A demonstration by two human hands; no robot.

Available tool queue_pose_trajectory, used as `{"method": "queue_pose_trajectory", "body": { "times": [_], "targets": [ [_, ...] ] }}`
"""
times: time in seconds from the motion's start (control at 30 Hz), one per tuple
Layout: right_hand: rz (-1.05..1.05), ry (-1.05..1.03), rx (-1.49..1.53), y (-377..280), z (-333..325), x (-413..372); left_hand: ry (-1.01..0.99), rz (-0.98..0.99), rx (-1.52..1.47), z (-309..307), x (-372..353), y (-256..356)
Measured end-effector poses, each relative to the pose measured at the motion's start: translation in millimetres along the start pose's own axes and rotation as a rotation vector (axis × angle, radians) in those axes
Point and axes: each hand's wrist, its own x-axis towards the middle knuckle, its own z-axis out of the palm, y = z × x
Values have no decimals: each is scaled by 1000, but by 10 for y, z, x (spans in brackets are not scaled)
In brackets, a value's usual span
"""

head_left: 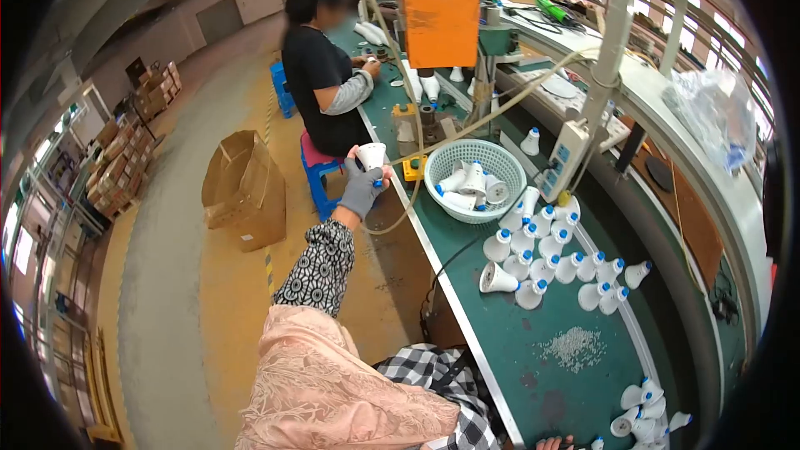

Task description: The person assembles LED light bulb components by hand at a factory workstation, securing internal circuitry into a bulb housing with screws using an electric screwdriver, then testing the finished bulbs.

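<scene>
My left hand (pixel 362 187), in a grey glove with bare fingertips, is closed around a white cone-shaped lamp housing (pixel 372 156). Its wide end points up and a blue tip shows below, by my fingers. I hold it off the table's near edge, left of a pale blue basket (pixel 476 150) with several like housings inside. Only a few fingers of my right hand (pixel 554 443) show at the bottom edge, over the green table (pixel 500 350); whether they hold anything is cut off. Nearby at the lower right stands a group of white housings (pixel 654 408) with blue tips.
Several more housings (pixel 546 246) stand right of centre, near a heap of tiny grey pieces (pixel 573 348). An orange-fronted machine (pixel 439 22) rises beyond the basket. A co-worker (pixel 321 67) sits at the far left side. A cardboard box (pixel 246 192) is on the floor.
</scene>
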Motion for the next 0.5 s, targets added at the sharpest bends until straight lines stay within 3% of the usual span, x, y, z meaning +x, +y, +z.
{"method": "queue_pose_trajectory", "body": {
  "times": [0.1, 0.3, 0.37, 0.5],
  "targets": [
    [37, -15, -29, 89, 338, 180, -10, 46, -144, -268, 575, -202],
    [86, -14, -64, 303, 919, 542, -148, -135, -516, -540, 1506, -258],
    [97, -1, -84, 347, 1050, 618, -92, -185, -591, -488, 1607, -223],
    [96, 18, -120, 370, 1253, 729, 173, -85, -11, -546, 2209, -457]
  ]
}}
